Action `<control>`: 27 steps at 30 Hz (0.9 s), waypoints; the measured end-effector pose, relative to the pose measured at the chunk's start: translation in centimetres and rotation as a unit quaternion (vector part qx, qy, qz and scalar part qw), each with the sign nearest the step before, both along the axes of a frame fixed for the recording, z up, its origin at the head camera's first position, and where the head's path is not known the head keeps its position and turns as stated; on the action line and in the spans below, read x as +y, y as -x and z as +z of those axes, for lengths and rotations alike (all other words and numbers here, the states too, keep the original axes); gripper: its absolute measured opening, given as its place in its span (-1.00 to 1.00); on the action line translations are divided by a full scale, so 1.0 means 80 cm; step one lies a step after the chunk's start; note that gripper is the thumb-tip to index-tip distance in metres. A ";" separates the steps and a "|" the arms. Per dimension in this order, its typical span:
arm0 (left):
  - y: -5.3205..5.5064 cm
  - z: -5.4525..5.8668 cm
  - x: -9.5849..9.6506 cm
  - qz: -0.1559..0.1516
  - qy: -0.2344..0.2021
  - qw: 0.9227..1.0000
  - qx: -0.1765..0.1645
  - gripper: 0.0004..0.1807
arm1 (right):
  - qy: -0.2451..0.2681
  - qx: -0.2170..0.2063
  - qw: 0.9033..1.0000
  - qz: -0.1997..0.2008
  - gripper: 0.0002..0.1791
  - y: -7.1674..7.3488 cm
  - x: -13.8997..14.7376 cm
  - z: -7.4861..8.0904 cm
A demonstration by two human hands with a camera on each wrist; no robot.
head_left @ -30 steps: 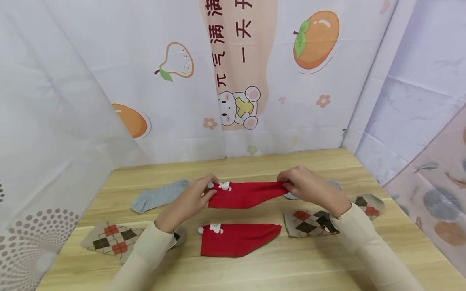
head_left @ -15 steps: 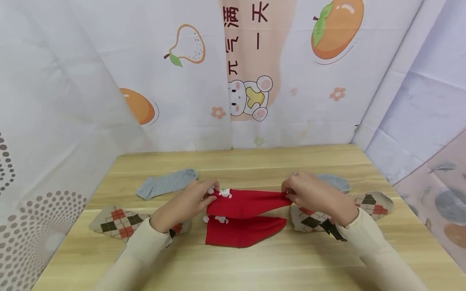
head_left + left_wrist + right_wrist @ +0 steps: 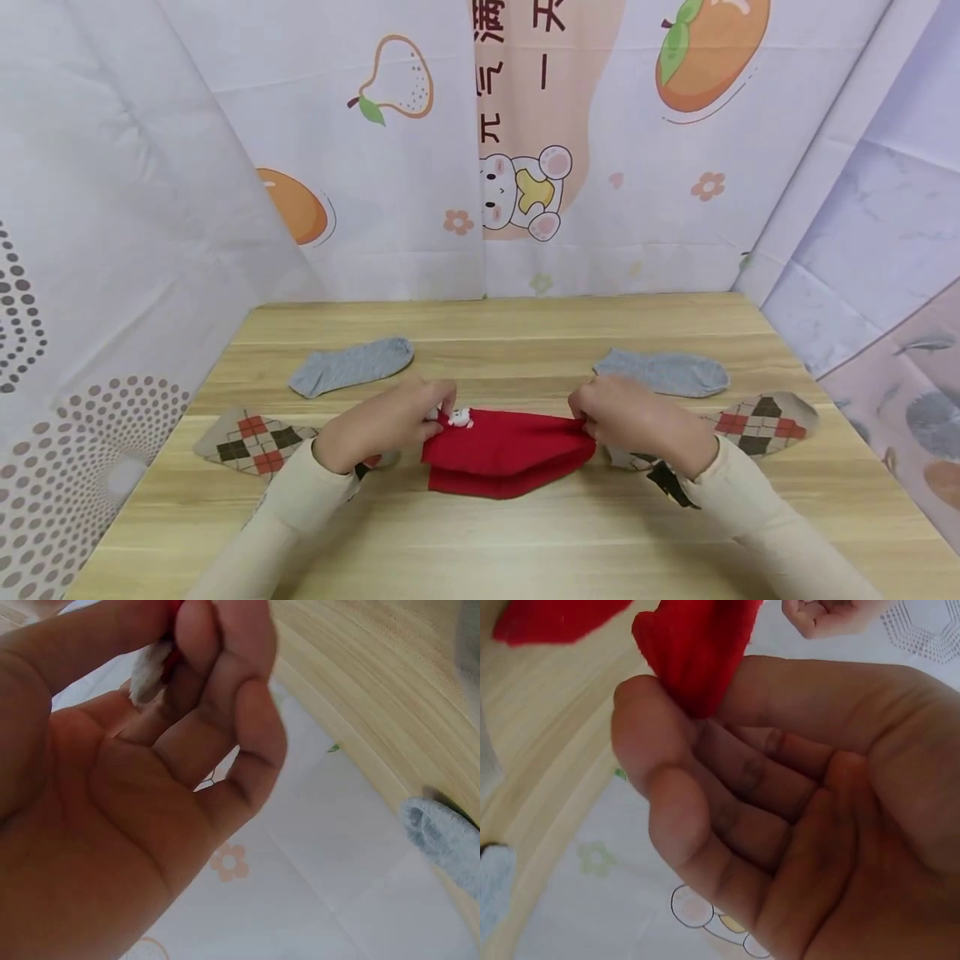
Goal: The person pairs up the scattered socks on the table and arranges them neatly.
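Both hands hold a red sock (image 3: pixel 498 437) stretched sideways in the head view. The left hand (image 3: pixel 386 423) pinches its cuff end, beside a small white figure. In the left wrist view a white pompom (image 3: pixel 150 675) shows between the thumb and fingers. At the toe end, the right hand (image 3: pixel 641 421) grips the fabric between thumb and fingertips; the right wrist view shows this tip of the sock (image 3: pixel 705 656) up close. Directly below lies a second red sock (image 3: pixel 480 485), mostly covered by the held one in the head view.
A grey sock (image 3: pixel 352 367) lies back left, another grey sock (image 3: pixel 663 372) back right. Argyle socks lie at the left (image 3: pixel 258 442) and right (image 3: pixel 768 423), partly behind the arms. A printed white curtain (image 3: pixel 420 275) borders the far edge of the wooden table (image 3: pixel 510 550).
Both hands have lowered the held red sock toward the person, so it now covers most of the second red sock. The head view has tilted slightly downward.
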State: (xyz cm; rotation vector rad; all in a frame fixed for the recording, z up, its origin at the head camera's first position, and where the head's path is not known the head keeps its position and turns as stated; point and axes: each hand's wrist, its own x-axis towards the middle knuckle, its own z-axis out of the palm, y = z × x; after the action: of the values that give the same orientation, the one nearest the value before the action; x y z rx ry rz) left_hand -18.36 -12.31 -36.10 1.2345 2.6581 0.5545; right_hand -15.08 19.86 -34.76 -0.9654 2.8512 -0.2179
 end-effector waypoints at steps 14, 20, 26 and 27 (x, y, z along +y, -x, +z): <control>-0.037 -0.008 0.027 0.093 0.171 0.979 0.057 -0.64 | -0.088 0.142 0.986 0.014 -0.84 -0.031 -0.033 -0.015; -0.070 -0.004 0.048 -0.008 0.144 0.987 0.064 -0.65 | -0.091 0.178 0.973 0.118 -0.71 -0.057 -0.058 -0.014; -0.094 -0.013 0.061 -0.062 0.172 0.983 -0.015 -0.59 | -0.142 0.024 0.986 0.080 -0.59 -0.076 -0.071 -0.033; -0.096 -0.015 0.062 -0.063 0.177 0.982 -0.022 -0.59 | -0.147 0.009 0.987 0.070 -0.58 -0.079 -0.071 -0.036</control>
State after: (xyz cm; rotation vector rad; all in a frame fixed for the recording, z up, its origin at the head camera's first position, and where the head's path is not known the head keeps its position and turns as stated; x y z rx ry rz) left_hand -10.71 -7.38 -37.28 1.2509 2.4752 0.0817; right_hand -8.78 14.18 -37.66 -1.0984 2.7094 0.2201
